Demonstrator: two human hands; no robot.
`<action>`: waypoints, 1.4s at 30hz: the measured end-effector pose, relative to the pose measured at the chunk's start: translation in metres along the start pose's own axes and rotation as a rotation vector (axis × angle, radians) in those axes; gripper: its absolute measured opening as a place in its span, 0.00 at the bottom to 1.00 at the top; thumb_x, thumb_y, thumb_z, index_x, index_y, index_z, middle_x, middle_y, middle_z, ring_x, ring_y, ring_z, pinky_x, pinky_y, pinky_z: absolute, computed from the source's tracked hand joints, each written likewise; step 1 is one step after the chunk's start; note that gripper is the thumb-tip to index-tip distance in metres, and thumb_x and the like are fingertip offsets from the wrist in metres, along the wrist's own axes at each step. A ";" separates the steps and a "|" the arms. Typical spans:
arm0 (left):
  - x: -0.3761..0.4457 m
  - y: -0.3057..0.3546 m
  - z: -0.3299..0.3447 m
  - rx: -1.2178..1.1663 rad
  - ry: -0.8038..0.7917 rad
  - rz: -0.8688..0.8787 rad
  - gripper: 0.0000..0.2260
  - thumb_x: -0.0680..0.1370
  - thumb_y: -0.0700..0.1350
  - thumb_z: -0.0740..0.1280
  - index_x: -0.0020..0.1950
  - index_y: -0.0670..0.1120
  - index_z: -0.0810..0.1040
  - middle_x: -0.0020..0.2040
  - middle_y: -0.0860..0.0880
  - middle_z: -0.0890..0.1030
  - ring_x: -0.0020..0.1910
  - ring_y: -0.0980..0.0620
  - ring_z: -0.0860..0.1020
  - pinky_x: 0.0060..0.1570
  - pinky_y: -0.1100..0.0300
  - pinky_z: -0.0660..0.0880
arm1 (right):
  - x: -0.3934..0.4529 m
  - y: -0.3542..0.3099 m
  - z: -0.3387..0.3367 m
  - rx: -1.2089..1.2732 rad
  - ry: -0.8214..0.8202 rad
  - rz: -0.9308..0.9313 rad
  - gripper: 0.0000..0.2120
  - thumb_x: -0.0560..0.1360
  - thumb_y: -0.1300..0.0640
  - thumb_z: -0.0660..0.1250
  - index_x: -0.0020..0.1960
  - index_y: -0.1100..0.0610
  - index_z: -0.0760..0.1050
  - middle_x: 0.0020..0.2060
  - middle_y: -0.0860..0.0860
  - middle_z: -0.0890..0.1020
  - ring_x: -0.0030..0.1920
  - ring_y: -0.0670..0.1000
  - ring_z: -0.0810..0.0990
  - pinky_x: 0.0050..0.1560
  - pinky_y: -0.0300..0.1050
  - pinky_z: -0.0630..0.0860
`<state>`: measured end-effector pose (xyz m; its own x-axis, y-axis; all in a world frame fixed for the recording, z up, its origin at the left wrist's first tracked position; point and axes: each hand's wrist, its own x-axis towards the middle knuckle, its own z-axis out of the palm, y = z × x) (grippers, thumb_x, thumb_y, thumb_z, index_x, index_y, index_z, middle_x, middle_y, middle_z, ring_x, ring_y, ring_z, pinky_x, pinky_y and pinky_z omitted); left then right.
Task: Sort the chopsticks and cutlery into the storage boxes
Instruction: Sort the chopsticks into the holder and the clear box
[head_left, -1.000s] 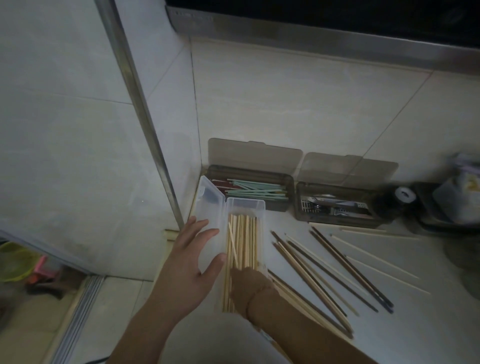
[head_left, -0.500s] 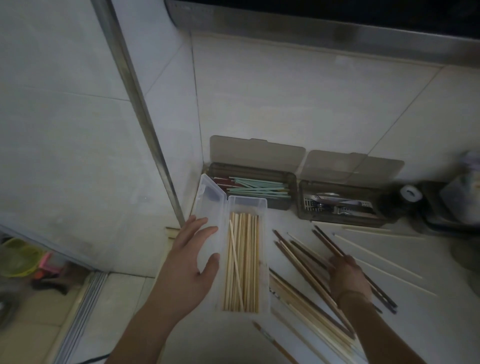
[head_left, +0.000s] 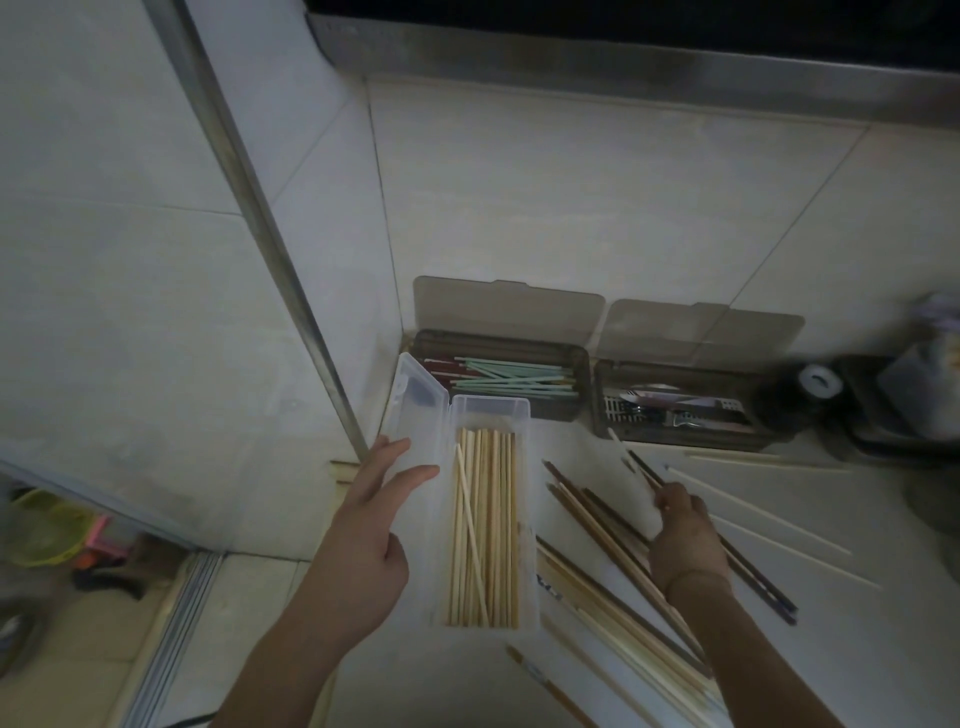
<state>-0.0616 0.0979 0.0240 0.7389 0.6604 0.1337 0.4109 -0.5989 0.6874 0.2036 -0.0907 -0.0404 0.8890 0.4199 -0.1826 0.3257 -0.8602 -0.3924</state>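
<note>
A clear plastic box lies on the counter with several pale wooden chopsticks inside. My left hand rests with straight fingers on its open lid. My right hand pinches a few dark and pale chopsticks, lifting their tips above the loose pile of dark brown chopsticks. More pale chopsticks lie scattered to the right. At the back stand a smoky box of green and red chopsticks and a second smoky box of metal cutlery.
Tiled walls close off the back and left, with a metal strip running down the corner. A dark round object with a white cap and a dark tray sit at the far right. The counter's left edge drops to the floor.
My right hand left the clear box, moved right to the loose pile and picked up a few chopsticks. My left hand stayed on the lid.
</note>
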 end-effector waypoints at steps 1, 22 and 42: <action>-0.001 0.001 0.000 -0.001 -0.004 0.003 0.41 0.67 0.22 0.58 0.64 0.66 0.65 0.74 0.63 0.58 0.76 0.62 0.48 0.70 0.66 0.51 | -0.001 -0.012 -0.005 0.072 0.011 -0.020 0.21 0.70 0.74 0.58 0.50 0.50 0.66 0.50 0.52 0.72 0.39 0.49 0.71 0.38 0.39 0.67; -0.022 0.003 0.000 -0.048 -0.046 0.049 0.38 0.66 0.21 0.60 0.66 0.56 0.72 0.75 0.60 0.62 0.77 0.59 0.50 0.71 0.60 0.53 | -0.080 -0.119 0.064 -0.193 -0.556 -0.543 0.20 0.74 0.68 0.62 0.65 0.61 0.68 0.61 0.59 0.71 0.57 0.59 0.76 0.58 0.52 0.75; -0.021 0.027 0.015 0.003 0.018 0.013 0.37 0.65 0.19 0.59 0.62 0.54 0.74 0.73 0.56 0.66 0.77 0.60 0.52 0.71 0.66 0.52 | 0.028 0.161 -0.051 -0.202 -0.008 0.114 0.16 0.75 0.59 0.67 0.62 0.56 0.77 0.59 0.58 0.78 0.58 0.61 0.76 0.59 0.51 0.75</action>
<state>-0.0578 0.0605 0.0289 0.7346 0.6604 0.1557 0.4027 -0.6090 0.6833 0.2973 -0.2326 -0.0627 0.9213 0.3184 -0.2232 0.2818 -0.9423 -0.1808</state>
